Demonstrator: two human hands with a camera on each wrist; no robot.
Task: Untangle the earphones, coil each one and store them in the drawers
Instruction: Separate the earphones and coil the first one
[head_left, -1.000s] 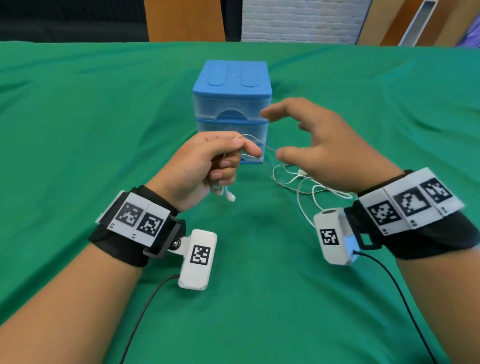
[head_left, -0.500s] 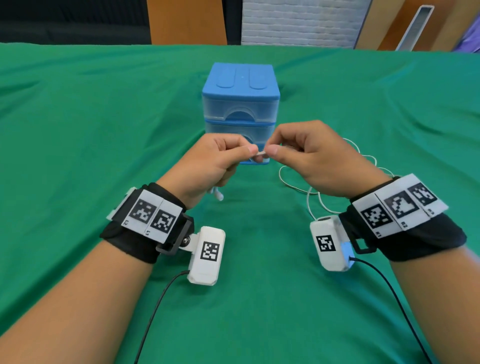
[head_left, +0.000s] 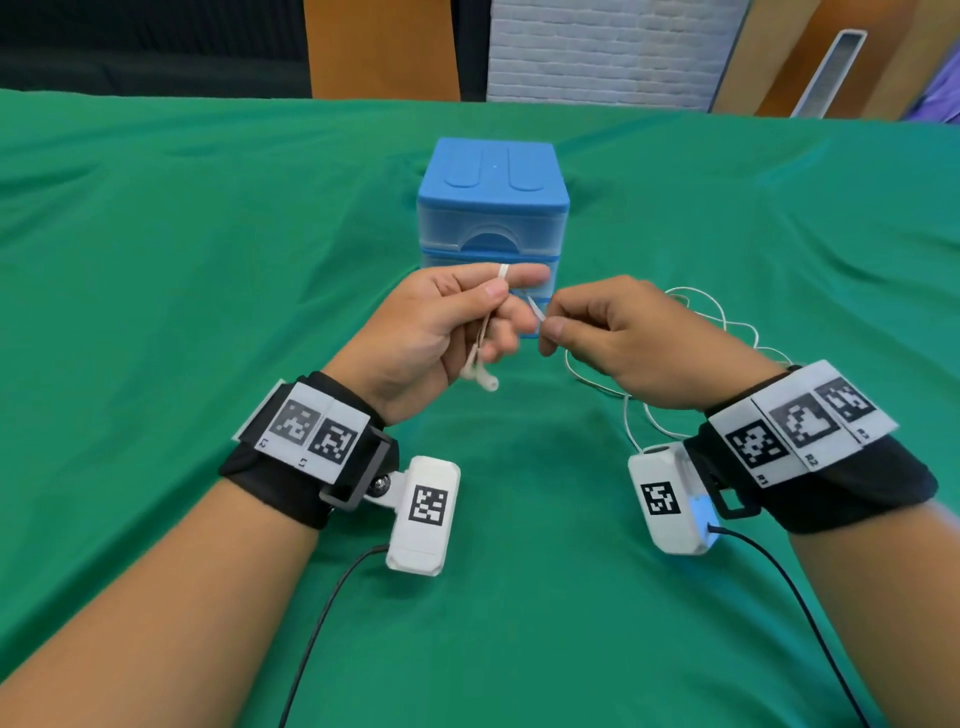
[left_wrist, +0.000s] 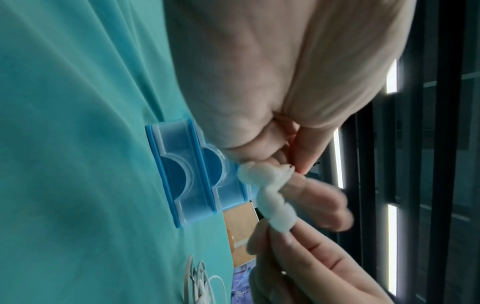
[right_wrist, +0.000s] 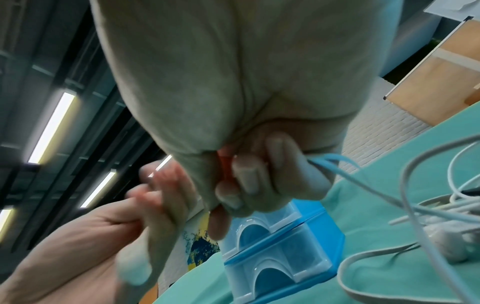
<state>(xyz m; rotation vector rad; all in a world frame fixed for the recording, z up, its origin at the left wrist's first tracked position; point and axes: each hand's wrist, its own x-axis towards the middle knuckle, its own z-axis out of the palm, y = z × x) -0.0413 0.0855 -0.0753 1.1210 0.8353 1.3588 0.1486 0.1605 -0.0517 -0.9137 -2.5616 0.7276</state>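
While winding the earphone cable (head_left: 503, 271) over the left hand (head_left: 436, 332) fingers — buds (head_left: 480, 378) dangling below — feed slack evenly from the pinching right hand (head_left: 623, 343), keeping loops snug before the drawers (head_left: 492, 218); remaining cord (head_left: 696, 312) on tabletop.

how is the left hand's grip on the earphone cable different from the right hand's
The left hand has the white cable looped over its outstretched index finger, the earbuds dangling below its palm. The right hand only pinches the cable at thumb and fingertip, loose cable trailing behind it onto the green cloth. Both hold the same cable.
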